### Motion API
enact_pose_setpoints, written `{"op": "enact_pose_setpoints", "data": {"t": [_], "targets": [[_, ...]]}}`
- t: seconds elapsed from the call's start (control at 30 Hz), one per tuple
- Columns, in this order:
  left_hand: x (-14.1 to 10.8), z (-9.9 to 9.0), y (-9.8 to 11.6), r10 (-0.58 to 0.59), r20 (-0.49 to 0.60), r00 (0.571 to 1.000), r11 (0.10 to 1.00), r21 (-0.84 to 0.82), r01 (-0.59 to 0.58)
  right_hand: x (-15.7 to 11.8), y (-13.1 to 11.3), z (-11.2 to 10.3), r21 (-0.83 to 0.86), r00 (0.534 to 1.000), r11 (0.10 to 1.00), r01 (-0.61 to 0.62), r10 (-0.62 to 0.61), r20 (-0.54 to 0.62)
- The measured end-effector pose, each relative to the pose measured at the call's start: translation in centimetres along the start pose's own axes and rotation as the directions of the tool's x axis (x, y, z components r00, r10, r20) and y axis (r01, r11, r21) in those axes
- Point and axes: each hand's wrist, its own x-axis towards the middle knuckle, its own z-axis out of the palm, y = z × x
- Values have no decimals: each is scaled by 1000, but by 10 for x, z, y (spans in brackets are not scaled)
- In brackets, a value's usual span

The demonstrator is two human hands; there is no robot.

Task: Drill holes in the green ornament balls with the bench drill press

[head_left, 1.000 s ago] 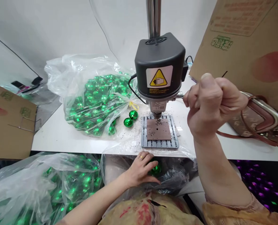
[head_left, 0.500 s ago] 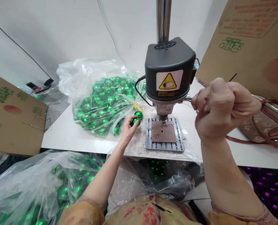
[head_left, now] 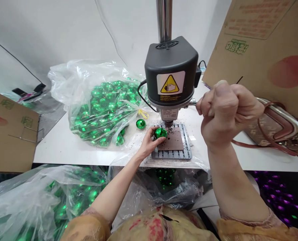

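Observation:
My left hand (head_left: pixel 150 144) has thumb and fingers closed around a shiny green mirror-tiled ball (head_left: pixel 161 133). It holds the ball over the left part of a brown square board (head_left: pixel 175 142) with a small dark hole. That board lies on the slotted metal base (head_left: pixel 186 154) of a bench drill press (head_left: pixel 171 72), just below its chuck (head_left: pixel 168 123). My right hand (head_left: pixel 226 112) is wrapped in a fist around the press's feed lever (head_left: pixel 193 102), most of which the fingers hide. A second green ball (head_left: pixel 140 124) rests on the white table, left of the press.
A clear bag (head_left: pixel 101 110) full of green balls stands on the table (head_left: pixel 88 156) at left. Dark shavings dot the base. Cardboard boxes (head_left: pixel 10 134) flank both sides; a handbag (head_left: pixel 277 127) lies at right. More bagged green balls (head_left: pixel 71 201) sit below the table edge.
My left hand has moved right with one green ball, from beside the bag to over the board. The other ball stays on the table. My right hand keeps its grip on the lever.

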Motion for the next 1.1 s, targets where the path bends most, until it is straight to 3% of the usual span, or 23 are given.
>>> {"op": "enact_pose_setpoints", "data": {"t": [0.17, 0.53, 0.77, 0.93, 1.1], "targets": [[4, 5, -11, 81, 64, 995, 993, 79, -86, 0, 4, -1, -36, 1000, 999, -6, 6, 5], [2, 24, -12, 131, -51, 990, 960, 258, -113, -1, 2, 0, -7, 1000, 1000, -11, 11, 0], [0, 29, -11, 180, -45, 983, 954, 252, -163, 2, 1, 5, -91, 997, 996, -17, 10, -75], [2, 34, -16, 225, 36, 974, 944, 238, -227, 16, -3, 10, -147, 996, 985, -87, 87, -7], [-2, 36, -17, 199, 36, 979, 956, 213, -202, 20, -2, 9, -100, 998, 993, -57, 59, 15]]}}
